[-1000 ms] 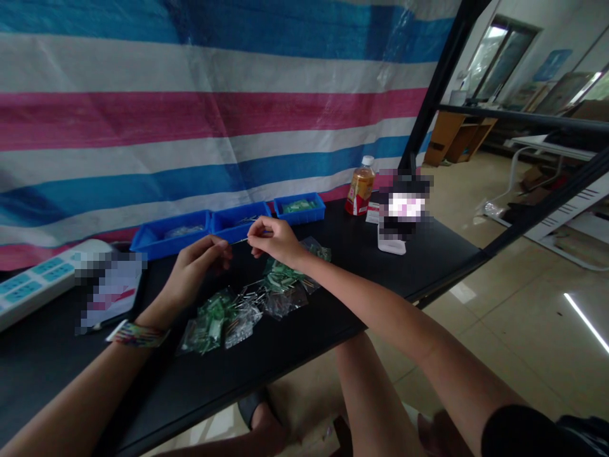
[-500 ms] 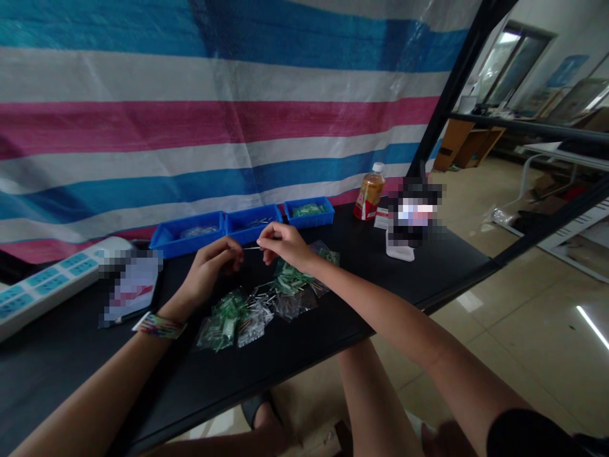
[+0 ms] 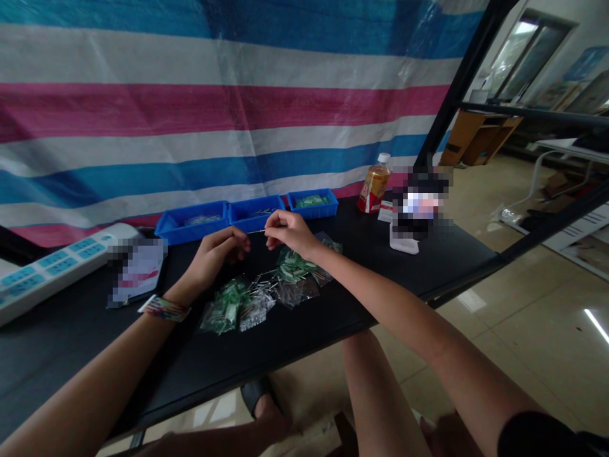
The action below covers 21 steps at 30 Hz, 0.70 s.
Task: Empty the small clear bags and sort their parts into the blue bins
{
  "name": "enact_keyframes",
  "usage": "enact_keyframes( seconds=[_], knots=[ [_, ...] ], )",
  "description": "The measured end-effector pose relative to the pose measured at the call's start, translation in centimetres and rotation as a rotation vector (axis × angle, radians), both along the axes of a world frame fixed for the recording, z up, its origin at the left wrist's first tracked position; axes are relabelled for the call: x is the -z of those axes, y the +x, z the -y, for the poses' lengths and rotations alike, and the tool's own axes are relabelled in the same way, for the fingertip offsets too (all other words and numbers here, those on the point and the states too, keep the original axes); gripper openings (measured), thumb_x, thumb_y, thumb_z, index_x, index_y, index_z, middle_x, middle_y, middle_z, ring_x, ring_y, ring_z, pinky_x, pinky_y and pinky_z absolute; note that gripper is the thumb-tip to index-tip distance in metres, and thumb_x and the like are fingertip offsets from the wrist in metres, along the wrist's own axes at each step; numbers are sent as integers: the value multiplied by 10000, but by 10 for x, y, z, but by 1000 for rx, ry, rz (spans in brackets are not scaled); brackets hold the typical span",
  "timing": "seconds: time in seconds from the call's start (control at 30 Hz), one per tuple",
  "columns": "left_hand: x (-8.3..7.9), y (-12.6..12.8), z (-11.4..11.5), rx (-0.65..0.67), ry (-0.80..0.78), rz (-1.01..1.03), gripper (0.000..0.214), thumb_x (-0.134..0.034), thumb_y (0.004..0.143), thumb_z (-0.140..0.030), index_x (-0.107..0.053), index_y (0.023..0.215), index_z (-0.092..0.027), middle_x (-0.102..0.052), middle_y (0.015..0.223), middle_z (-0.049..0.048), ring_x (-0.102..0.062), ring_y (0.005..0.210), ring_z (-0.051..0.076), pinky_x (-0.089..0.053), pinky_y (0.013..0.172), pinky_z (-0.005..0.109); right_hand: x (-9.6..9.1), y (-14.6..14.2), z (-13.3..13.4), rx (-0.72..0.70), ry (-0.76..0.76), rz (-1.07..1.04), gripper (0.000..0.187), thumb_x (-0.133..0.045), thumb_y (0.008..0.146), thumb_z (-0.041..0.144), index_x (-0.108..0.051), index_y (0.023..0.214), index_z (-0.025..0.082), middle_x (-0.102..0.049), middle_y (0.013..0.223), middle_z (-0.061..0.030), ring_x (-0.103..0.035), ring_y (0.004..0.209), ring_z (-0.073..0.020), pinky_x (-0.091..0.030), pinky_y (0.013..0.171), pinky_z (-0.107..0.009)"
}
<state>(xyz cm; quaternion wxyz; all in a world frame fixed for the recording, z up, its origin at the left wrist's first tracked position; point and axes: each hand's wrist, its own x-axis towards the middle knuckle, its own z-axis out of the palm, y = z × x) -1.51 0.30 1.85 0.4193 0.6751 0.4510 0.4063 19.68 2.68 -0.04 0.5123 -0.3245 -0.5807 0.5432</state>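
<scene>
My left hand and my right hand are held close together above the black table, both pinched on the ends of a thin metal pin that spans the gap between them. Below the hands lie several small clear bags of green parts and loose metal pins. A woven bracelet is on my left wrist.
Three blue trays line the back of the table against a striped tarp. A white power strip lies at the left. A drink bottle and a blurred object stand at the right. A black frame post rises at the table's right end.
The view has shifted a little. Both hands stay pinched on the pin, with hardly any change between them.
</scene>
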Motion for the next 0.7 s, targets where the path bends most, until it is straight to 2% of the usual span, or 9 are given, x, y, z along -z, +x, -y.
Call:
enact_keyframes(
  seconds=[0.1, 0.2, 0.3, 0.4, 0.43, 0.5, 0.6, 0.7],
  knots=[
    [1, 0, 0, 14, 12, -26, 293, -692, 831, -478, -684, 839, -186, -697, 779, 50, -598, 623, 167, -424, 542, 264, -7, 8, -4, 106, 113, -2, 152, -736, 860, 203, -585, 850, 204, -626, 750, 60, -691, 599, -113, -616, 602, -249],
    [4, -1, 0, 73, 27, -100, 281, -690, 838, -465, -686, 858, -185, -699, 785, 42, -607, 647, 170, -436, 562, 263, -20, 28, -10, 347, 325, 8, 106, -685, 916, 252, -584, 907, 223, -647, 773, 42, -698, 636, -119, -595, 634, -246],
    [8, 0, 0, 151, 65, -186, 300, -696, 864, -481, -713, 888, -183, -733, 846, 48, -653, 733, 192, -495, 647, 284, -33, 53, -15, 613, 551, 109, 17, -611, 970, 248, -603, 963, 235, -671, 825, 17, -707, 692, -125, -579, 671, -250],
    [9, 3, 2, 210, 121, -282, 341, -695, 905, -517, -756, 924, -182, -782, 950, 75, -708, 869, 237, -541, 768, 323, -36, 65, -18, 788, 685, 193, 75, -567, 987, 209, -634, 1012, 230, -704, 953, -27, -705, 743, -138, -582, 701, -272],
    [9, 3, 3, 227, 138, -314, 349, -688, 919, -521, -772, 946, -183, -793, 989, 84, -720, 906, 249, -546, 793, 333, -34, 65, -17, 805, 704, 234, 109, -563, 981, 188, -651, 1036, 223, -715, 1010, -44, -700, 753, -141, -586, 716, -281],
    [7, 3, 4, 261, 171, -373, 347, -678, 937, -510, -803, 994, -191, -803, 1050, 95, -733, 949, 264, -550, 809, 342, -27, 57, -16, 748, 700, 374, 195, -581, 952, 143, -691, 1101, 203, -732, 1127, -73, -681, 748, -139, -592, 751, -293],
    [3, 2, 5, 305, 204, -437, 331, -686, 936, -479, -833, 1057, -208, -799, 1087, 100, -737, 961, 264, -559, 816, 345, -12, 40, -13, 512, 615, 662, 309, -649, 912, 113, -752, 1194, 183, -730, 1294, -104, -667, 757, -141, -598, 827, -310],
    [0, 1, 6, 335, 202, -465, 318, -699, 933, -474, -850, 1066, -227, -781, 1098, 96, -728, 924, 240, -573, 838, 347, -6, 34, -11, 491, 553, 780, 299, -638, 946, 134, -783, 1201, 193, -745, 1245, -98, -696, 885, -188, -577, 909, -330]
  ],
)
